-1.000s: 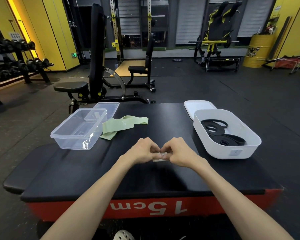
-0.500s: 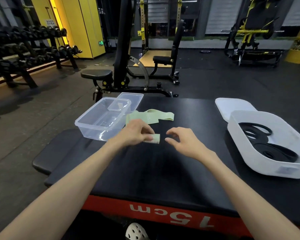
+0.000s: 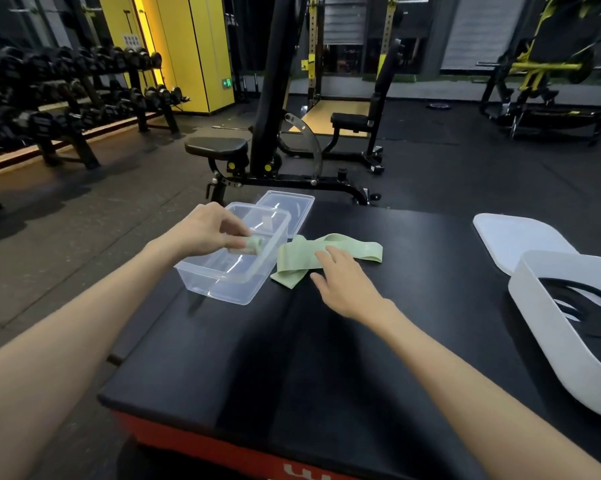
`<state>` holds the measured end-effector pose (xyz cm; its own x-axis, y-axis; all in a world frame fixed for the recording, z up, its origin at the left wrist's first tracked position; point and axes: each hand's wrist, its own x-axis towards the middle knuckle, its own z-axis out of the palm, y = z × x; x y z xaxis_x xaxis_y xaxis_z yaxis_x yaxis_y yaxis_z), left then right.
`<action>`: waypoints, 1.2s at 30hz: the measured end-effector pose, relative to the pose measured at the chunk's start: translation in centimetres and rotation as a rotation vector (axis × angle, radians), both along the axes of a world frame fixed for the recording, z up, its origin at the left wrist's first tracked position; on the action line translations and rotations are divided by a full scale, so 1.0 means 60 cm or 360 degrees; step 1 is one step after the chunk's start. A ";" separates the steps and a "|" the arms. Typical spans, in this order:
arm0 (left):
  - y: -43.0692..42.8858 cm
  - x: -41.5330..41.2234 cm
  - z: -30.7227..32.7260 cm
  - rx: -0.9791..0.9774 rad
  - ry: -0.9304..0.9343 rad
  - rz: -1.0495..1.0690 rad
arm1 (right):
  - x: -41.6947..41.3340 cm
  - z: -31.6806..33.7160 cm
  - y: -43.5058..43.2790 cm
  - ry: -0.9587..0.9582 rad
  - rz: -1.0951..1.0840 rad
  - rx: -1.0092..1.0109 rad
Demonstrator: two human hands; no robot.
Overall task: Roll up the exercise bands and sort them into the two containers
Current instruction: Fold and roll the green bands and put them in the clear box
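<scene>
My left hand (image 3: 207, 230) holds a rolled pale green band (image 3: 252, 244) inside the clear plastic container (image 3: 223, 282) at the left of the black padded platform (image 3: 309, 358). Just right of that container lies a loose pale green band (image 3: 347, 249), flat and unrolled. My right hand (image 3: 340, 282) rests on its near end with fingers spread. At the right edge stands a white tub (image 3: 548, 327) holding black bands (image 3: 583, 306).
A clear lid (image 3: 287, 206) lies behind the clear container, and a white lid (image 3: 514, 237) lies behind the white tub. A weight bench (image 3: 278, 157) stands just beyond the platform. Dumbbell racks (image 3: 60, 109) line the left wall.
My left hand carried the rolled green band from the middle of the platform leftward into the clear container. My right hand let go of it and moved onto the loose green band.
</scene>
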<state>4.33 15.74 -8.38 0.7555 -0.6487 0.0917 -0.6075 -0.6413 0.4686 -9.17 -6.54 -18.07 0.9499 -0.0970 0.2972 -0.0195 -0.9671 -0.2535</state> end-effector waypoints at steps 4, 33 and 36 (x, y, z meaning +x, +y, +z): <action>0.010 0.033 -0.018 0.0103 0.0070 -0.0005 | 0.021 -0.040 0.022 0.0050 -0.0095 -0.0101; -0.034 0.053 -0.079 0.1033 0.0478 -0.0321 | 0.026 -0.078 0.018 0.0097 -0.0184 0.0001; -0.045 0.051 -0.075 0.1132 0.0465 -0.0303 | 0.025 -0.078 0.018 0.0085 -0.0187 0.0005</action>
<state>7.38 13.06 -12.91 0.5550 -0.5975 -0.5787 -0.6525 -0.7442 0.1427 -7.69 -5.45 -22.74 0.9465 -0.2092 0.2458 -0.1459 -0.9566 -0.2521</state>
